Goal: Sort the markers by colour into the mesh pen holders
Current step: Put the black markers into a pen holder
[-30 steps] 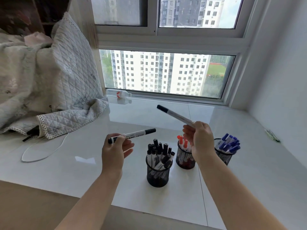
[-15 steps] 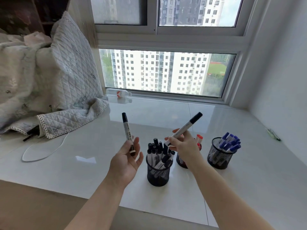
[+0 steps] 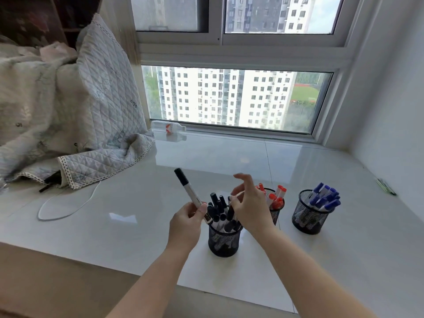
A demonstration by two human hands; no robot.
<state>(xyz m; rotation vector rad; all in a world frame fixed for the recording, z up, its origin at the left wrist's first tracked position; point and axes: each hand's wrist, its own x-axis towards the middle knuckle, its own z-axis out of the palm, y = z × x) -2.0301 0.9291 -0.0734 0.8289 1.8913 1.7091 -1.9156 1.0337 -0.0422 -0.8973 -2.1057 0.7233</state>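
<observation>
Black marker going into the near-left mesh holder.
Left hand is pinching the light, stiff, slick black-capped marker low on its barrel; right hand is hovering, fingers spread.

White sill, three holders, blanket, cable

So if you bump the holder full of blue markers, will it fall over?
Probably not easily: the blue-marker holder stands flat on the glossy sill, so it would likely slide. Its markers lean out one side, so a hard knock might tip it.
</observation>
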